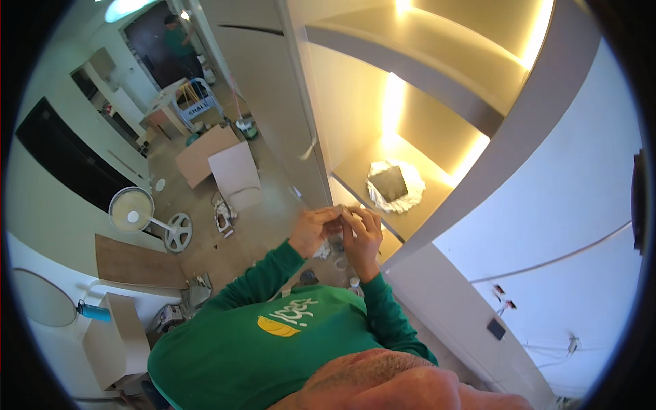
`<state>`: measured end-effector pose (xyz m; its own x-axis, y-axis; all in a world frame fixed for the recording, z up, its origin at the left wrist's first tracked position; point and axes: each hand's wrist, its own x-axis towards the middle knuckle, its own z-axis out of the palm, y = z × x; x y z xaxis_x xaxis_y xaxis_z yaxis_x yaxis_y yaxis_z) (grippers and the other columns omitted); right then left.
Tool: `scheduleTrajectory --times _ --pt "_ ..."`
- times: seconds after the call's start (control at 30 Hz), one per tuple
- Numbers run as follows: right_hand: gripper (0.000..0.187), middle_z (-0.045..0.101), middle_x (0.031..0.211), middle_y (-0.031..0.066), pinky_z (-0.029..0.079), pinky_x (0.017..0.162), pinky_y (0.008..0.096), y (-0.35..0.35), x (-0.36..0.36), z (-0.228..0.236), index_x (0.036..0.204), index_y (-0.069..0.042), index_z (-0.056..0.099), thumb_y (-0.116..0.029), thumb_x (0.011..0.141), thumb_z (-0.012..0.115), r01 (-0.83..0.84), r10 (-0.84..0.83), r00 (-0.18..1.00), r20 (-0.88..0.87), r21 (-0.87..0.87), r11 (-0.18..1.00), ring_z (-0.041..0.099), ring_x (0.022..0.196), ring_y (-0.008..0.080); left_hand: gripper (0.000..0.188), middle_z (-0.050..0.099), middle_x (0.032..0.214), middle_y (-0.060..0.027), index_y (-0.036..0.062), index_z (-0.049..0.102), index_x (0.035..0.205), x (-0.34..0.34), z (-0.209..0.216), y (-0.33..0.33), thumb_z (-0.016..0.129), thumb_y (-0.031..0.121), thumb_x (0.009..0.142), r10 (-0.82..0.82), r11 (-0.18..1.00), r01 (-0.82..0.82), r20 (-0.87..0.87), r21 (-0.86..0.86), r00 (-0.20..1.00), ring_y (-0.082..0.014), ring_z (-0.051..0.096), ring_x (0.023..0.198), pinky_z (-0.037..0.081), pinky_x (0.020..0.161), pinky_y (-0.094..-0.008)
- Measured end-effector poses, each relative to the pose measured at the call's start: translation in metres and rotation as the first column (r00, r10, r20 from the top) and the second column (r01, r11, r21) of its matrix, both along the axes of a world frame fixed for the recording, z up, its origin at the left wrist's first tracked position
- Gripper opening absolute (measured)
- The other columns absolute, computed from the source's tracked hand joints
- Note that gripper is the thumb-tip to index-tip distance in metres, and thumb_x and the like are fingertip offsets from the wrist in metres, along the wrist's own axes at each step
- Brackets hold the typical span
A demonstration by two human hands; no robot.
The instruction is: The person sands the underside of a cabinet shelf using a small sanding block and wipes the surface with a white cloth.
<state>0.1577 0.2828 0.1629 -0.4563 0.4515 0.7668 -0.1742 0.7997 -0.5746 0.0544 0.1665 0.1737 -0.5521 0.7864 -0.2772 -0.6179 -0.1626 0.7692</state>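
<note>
Left hand (314, 229) meets right hand (364, 236), fingertips together (grasping anything? can't tell), while crumpled wrapping (414, 194) probably shields the shelf (407, 220) from that dark square (388, 184).

Head-worn fisheye, looking steeply down, close above left hand (311, 229), right hand (363, 238)

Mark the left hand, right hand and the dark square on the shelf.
Left hand (314, 229): head view, back of hand.
Right hand (364, 236): head view, back of hand.
Dark square (391, 184): head view, upper face.

White lettering (298, 310) on green sweatshirt (225, 328), block capitals (198, 109) on pale stand (216, 106)
</note>
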Motion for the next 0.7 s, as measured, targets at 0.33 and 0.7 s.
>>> scheduleTrajectory --times 0.33,0.7 --pt "0.037 0.070 0.118 0.0139 0.055 0.081 0.0311 0.054 0.020 0.080 0.118 -0.004 0.073 -0.004 0.081 0.080 -0.483 0.495 0.868 -0.039 -0.293 0.825 0.071 0.096 0.0209 0.024 0.072 0.105 -0.0099 -0.0044 0.068 0.117 -0.079 0.125 0.005 0.066 0.004 0.095 0.296 0.954 -0.272 -0.573 0.128 0.765 -0.0174 0.066 0.094 0.053 0.084 -0.0318" --pt "0.031 0.074 0.105 0.0128 0.055 0.075 0.0280 0.099 0.025 0.131 0.117 0.001 0.072 -0.014 0.090 0.079 -0.562 0.649 0.744 0.160 -0.374 0.737 0.071 0.087 0.0153 0.014 0.073 0.095 -0.0106 0.0061 0.076 0.105 -0.168 0.471 0.023 0.070 0.010 0.094 0.315 0.565 -0.035 -0.254 0.825 -0.915 -0.0221 0.070 0.080 0.054 0.076 -0.0304"
